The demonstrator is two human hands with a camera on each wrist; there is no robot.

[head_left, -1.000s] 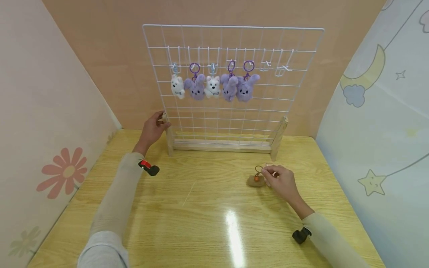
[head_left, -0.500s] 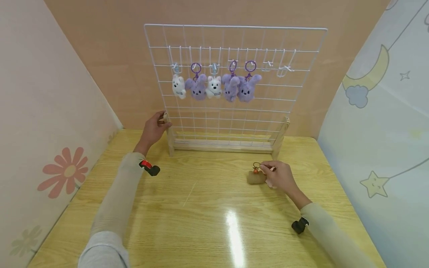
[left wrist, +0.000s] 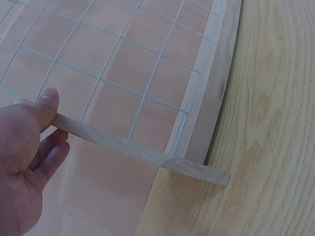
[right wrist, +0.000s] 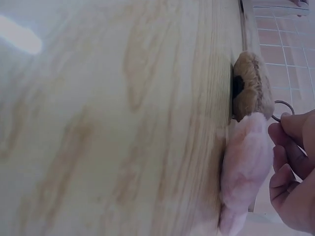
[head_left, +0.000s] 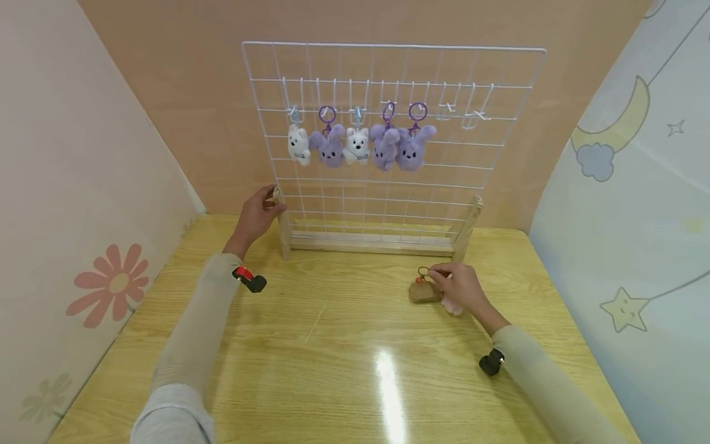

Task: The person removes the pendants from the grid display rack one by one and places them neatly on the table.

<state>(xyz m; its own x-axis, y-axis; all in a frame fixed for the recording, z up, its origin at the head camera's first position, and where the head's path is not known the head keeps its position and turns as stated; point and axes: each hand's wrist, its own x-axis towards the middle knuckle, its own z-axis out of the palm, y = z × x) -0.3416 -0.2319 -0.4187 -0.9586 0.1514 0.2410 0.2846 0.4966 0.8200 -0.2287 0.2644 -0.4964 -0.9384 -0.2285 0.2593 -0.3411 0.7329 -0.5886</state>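
Note:
My left hand (head_left: 256,219) grips the top of the left wooden post (head_left: 285,234) of a white wire rack (head_left: 388,184); the left wrist view shows the thumb on the post (left wrist: 133,147). With thumb and finger, my right hand (head_left: 463,287) pinches the metal ring (head_left: 423,271) of a brown plush keychain (head_left: 424,292) with an orange bead, low over the table. Beside it lies a pink plush (head_left: 452,304), partly behind the hand. In the right wrist view the brown plush (right wrist: 252,88) and pink plush (right wrist: 246,167) touch.
White plush keychains (head_left: 299,145) and purple ones (head_left: 412,150) hang from hooks in one row on the rack. Two hooks at the right (head_left: 476,116) hold nothing. Patterned walls stand at both sides of the wooden table (head_left: 344,370).
My right hand has moved slightly away from me and left, with the ring in its pinch. The brown plush has tilted, and more of the pink plush shows. The left hand keeps its grip.

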